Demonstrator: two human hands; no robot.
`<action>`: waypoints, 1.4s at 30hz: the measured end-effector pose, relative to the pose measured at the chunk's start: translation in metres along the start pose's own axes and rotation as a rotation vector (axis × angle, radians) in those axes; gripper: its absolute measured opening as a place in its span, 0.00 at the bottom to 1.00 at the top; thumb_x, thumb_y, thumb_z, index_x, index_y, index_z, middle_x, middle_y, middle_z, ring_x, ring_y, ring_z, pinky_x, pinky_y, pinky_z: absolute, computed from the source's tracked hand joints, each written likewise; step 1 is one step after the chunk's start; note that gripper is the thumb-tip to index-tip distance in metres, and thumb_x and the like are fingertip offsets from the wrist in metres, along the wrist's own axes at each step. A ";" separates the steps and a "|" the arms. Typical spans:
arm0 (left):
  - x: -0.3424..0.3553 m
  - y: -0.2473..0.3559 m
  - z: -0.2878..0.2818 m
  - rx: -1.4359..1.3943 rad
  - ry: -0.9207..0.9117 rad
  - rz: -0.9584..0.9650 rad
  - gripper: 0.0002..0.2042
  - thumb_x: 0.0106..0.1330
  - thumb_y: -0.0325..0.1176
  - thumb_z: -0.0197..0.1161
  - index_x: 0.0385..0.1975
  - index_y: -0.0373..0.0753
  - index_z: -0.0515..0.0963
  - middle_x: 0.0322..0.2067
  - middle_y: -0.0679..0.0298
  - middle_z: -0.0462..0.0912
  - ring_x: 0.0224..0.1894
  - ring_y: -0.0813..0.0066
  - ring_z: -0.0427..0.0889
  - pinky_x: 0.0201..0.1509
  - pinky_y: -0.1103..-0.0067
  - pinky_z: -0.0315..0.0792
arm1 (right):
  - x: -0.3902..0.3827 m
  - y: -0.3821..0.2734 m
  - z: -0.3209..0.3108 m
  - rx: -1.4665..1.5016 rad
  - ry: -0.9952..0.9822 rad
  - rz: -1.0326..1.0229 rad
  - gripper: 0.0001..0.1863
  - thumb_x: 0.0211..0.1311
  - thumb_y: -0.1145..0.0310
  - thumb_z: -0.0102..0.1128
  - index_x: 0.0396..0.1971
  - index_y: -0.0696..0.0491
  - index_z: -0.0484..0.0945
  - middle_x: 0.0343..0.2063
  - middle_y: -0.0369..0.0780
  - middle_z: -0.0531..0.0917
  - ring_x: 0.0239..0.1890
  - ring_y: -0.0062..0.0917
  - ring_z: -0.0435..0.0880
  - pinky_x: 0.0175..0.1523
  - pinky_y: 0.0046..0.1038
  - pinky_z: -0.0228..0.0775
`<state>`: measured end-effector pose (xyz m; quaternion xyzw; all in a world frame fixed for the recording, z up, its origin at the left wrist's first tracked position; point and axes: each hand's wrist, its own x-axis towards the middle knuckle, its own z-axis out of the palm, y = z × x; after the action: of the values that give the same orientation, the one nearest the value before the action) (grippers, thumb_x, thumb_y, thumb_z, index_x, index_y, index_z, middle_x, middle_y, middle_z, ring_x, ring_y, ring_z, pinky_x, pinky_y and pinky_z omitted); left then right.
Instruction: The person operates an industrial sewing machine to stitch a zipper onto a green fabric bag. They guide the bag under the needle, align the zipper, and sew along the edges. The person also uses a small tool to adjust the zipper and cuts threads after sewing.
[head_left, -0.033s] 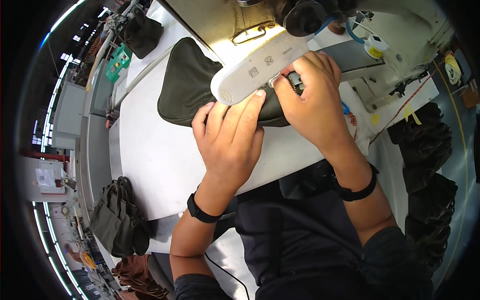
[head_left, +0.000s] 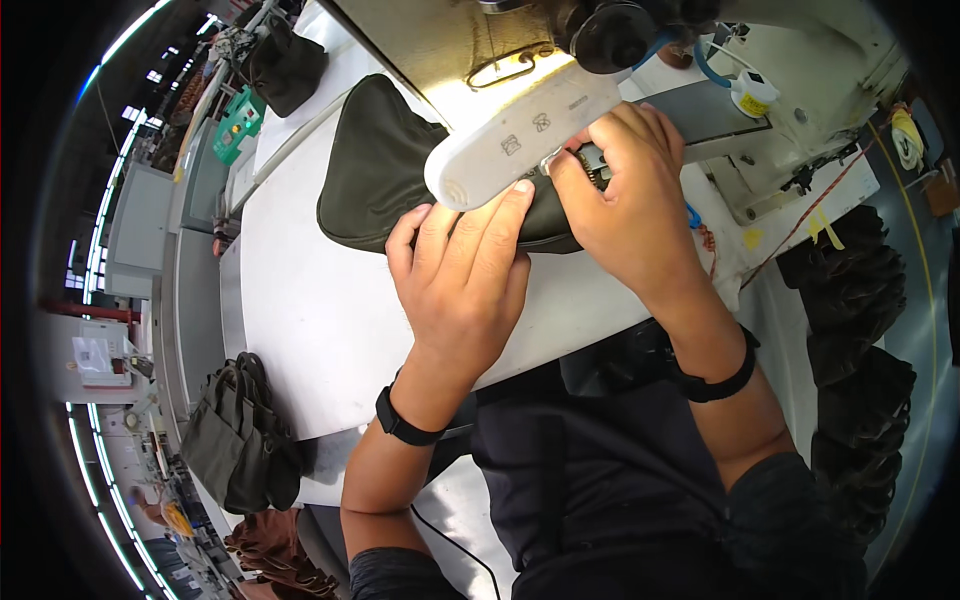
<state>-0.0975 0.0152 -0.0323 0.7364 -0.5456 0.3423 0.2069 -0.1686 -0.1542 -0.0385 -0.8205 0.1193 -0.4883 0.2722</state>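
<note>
Apparently, almost nothing has just changed: the whole view has slid very slightly, while both hands and the dark green fabric piece keep the same places relative to one another. For the work in hand, that suggests a moment of steadying or fine positioning at the machine rather than a new step, though so small a shift cannot settle it.

The fabric piece lies on the white counter, its broad rounded part to the left and the rest running under the machine's white, round-ended cover. The left hand rests over its near edge, palm down, fingers stretched out and a little apart, their tips reaching the cover's lower edge. It looks to be pressing the material flat, not gripping it.

The right hand is beside the cover, its fingers curled and its thumb bent toward them, with a partial gap left between. Small metal parts show in that gap; whether the fingertips pinch anything is hidden, so its hold cannot be told.

A dark bag sits at the counter's left end, well apart from both hands, and dark folded pieces are heaped at the right.
</note>
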 end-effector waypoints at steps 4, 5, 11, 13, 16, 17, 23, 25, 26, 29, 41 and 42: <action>0.001 0.000 -0.001 -0.017 -0.013 -0.011 0.29 0.47 0.20 0.70 0.55 0.41 0.86 0.53 0.66 0.90 0.54 0.65 0.84 0.63 0.69 0.68 | 0.001 0.000 0.001 -0.008 -0.009 0.005 0.02 0.61 0.72 0.66 0.31 0.50 0.80 0.35 0.36 0.85 0.47 0.35 0.81 0.68 0.40 0.59; 0.001 0.000 -0.001 -0.018 -0.017 -0.010 0.29 0.47 0.20 0.70 0.55 0.41 0.86 0.53 0.66 0.90 0.54 0.66 0.84 0.63 0.69 0.68 | 0.001 0.001 0.001 -0.001 -0.011 0.010 0.02 0.61 0.72 0.66 0.31 0.50 0.80 0.35 0.36 0.85 0.47 0.35 0.81 0.68 0.40 0.59; 0.001 -0.004 0.001 -0.031 -0.021 -0.017 0.28 0.48 0.20 0.70 0.55 0.41 0.86 0.54 0.66 0.90 0.55 0.66 0.84 0.63 0.69 0.68 | 0.002 0.001 0.002 -0.002 -0.016 0.020 0.02 0.61 0.71 0.66 0.32 0.50 0.81 0.35 0.36 0.86 0.47 0.35 0.81 0.68 0.39 0.59; 0.003 0.001 0.000 -0.029 -0.013 -0.017 0.29 0.50 0.21 0.71 0.57 0.42 0.85 0.56 0.66 0.89 0.57 0.65 0.83 0.65 0.67 0.67 | 0.002 -0.001 0.003 -0.028 0.004 0.017 0.02 0.61 0.71 0.65 0.32 0.50 0.81 0.35 0.36 0.86 0.46 0.34 0.82 0.68 0.40 0.59; 0.005 0.017 -0.011 0.168 -0.088 -0.032 0.30 0.53 0.23 0.72 0.61 0.43 0.83 0.63 0.64 0.84 0.62 0.61 0.80 0.68 0.62 0.65 | 0.002 -0.002 0.002 -0.006 0.015 0.034 0.01 0.62 0.71 0.64 0.31 0.50 0.82 0.35 0.37 0.86 0.46 0.34 0.82 0.69 0.40 0.59; 0.003 0.029 -0.019 0.258 -0.145 -0.063 0.31 0.56 0.25 0.72 0.64 0.44 0.82 0.69 0.63 0.78 0.64 0.56 0.77 0.72 0.56 0.61 | 0.002 -0.002 0.001 -0.007 0.012 0.028 0.01 0.62 0.71 0.64 0.31 0.50 0.82 0.35 0.37 0.85 0.46 0.34 0.82 0.69 0.40 0.58; -0.008 0.044 -0.028 -0.307 -0.280 -0.371 0.35 0.62 0.24 0.75 0.72 0.35 0.72 0.69 0.48 0.75 0.60 0.57 0.79 0.59 0.69 0.77 | 0.001 0.008 -0.012 0.097 -0.005 -0.030 0.03 0.66 0.72 0.61 0.32 0.52 0.82 0.35 0.39 0.85 0.45 0.39 0.81 0.65 0.41 0.65; -0.008 0.036 -0.016 -0.303 -0.234 -0.279 0.37 0.63 0.23 0.75 0.74 0.34 0.68 0.70 0.46 0.72 0.63 0.55 0.78 0.58 0.68 0.78 | -0.001 0.010 -0.017 0.084 -0.064 -0.020 0.03 0.68 0.71 0.61 0.35 0.53 0.81 0.39 0.38 0.85 0.49 0.38 0.81 0.67 0.39 0.65; -0.008 0.033 -0.010 -0.306 -0.202 -0.246 0.38 0.62 0.23 0.75 0.74 0.34 0.67 0.70 0.46 0.71 0.65 0.54 0.78 0.59 0.68 0.77 | -0.002 0.011 -0.019 0.083 -0.081 -0.028 0.03 0.70 0.71 0.61 0.37 0.53 0.81 0.41 0.38 0.86 0.51 0.38 0.81 0.67 0.37 0.65; -0.005 0.028 0.000 -0.328 -0.170 -0.223 0.39 0.60 0.23 0.76 0.73 0.32 0.67 0.68 0.45 0.72 0.68 0.47 0.74 0.68 0.62 0.71 | -0.006 0.008 -0.020 0.059 -0.025 -0.051 0.03 0.69 0.71 0.62 0.36 0.54 0.81 0.42 0.40 0.86 0.52 0.39 0.81 0.68 0.39 0.67; -0.004 0.013 0.018 -0.405 -0.029 -0.173 0.36 0.54 0.25 0.83 0.63 0.33 0.71 0.62 0.46 0.75 0.65 0.47 0.76 0.69 0.61 0.71 | -0.015 0.006 -0.018 0.090 0.044 -0.090 0.03 0.65 0.71 0.65 0.34 0.55 0.82 0.41 0.42 0.85 0.51 0.41 0.82 0.69 0.45 0.66; -0.004 0.015 0.021 -0.393 -0.013 -0.179 0.36 0.54 0.25 0.83 0.63 0.33 0.71 0.62 0.46 0.75 0.65 0.47 0.76 0.69 0.61 0.70 | -0.015 0.006 -0.019 0.097 0.025 -0.088 0.03 0.65 0.71 0.65 0.34 0.55 0.82 0.41 0.42 0.86 0.51 0.40 0.82 0.70 0.46 0.66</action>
<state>-0.1068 -0.0006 -0.0505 0.7297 -0.5354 0.2050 0.3726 -0.1921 -0.1581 -0.0457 -0.8045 0.0627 -0.5153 0.2885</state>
